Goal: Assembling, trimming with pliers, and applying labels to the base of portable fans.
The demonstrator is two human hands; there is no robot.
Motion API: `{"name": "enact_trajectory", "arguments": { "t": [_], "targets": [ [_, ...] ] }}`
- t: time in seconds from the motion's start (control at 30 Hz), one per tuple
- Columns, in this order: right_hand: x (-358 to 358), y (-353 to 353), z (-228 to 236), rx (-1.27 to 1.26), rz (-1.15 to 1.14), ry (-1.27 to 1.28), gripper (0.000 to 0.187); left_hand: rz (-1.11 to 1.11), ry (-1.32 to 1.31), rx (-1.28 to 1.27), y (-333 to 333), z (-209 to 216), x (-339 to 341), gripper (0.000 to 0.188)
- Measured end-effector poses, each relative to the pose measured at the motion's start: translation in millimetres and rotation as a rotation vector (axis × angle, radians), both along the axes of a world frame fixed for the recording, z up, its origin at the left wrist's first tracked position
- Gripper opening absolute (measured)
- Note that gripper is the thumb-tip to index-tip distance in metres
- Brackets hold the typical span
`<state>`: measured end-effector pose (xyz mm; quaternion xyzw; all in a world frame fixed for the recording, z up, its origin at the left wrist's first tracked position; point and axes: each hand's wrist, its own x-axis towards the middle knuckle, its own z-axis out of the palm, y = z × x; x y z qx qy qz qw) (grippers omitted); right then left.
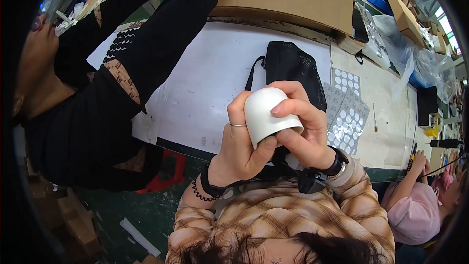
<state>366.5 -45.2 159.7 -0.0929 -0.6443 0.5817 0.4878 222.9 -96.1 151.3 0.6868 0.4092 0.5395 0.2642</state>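
A smooth white dome-shaped shell (264, 112) is held up in front of my chest, its dark opening tilted down toward me. My left hand (239, 144) wraps its left side, the thumb at the lower rim. On the other side my right hand (310, 124) grips it, one finger bent over the dome and the thumb at the opening's edge. What lies inside the shell is hidden. Beyond my hands a black mesh bag (293, 66) with a strap rests on the white table sheet (205, 68).
Sheets of round white stickers (347, 122) lie right of the bag, near a thin tool (375, 117). A long cardboard box (288, 0) spans the far edge. At left, a person in black sleeves (171, 34) reaches across; another in pink (413, 210) sits at right.
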Motion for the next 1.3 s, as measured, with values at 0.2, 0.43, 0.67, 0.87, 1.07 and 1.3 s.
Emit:
{"name": "enact_trajectory", "arguments": {
  "t": [0.2,0.43,0.67,0.87,1.07,1.3],
  "targets": [
    [1.0,-0.2,-10.8,-0.084,0.004,0.034,0.033,-0.024,-0.053,-0.062,3.0,-11.0,-0.1,0.062],
    [5.2,11.4,-1.4,-0.159,0.038,-0.089,0.036,-0.103,-0.137,-0.247,7.3,-0.2,-5.8,0.062],
    [3.7,12.8,-6.4,-0.19,0.028,-0.148,0.04,-0.158,-0.163,-0.263,9.3,1.6,-8.9,0.06],
    [1.8,7.0,-10.4,-0.063,-0.043,-0.199,0.039,-0.15,-0.23,-0.234,9.3,-2.1,0.0,0.075],
    [0.9,-0.3,-16.7,-0.058,-0.097,-0.07,0.033,-0.041,-0.215,-0.249,4.7,-5.6,13.2,0.09],
    [1.1,-7.8,-26.1,-0.097,-0.116,0.028,0.029,0.042,0.003,-0.148,3.9,-9.2,13.7,0.083]
  ]
}}
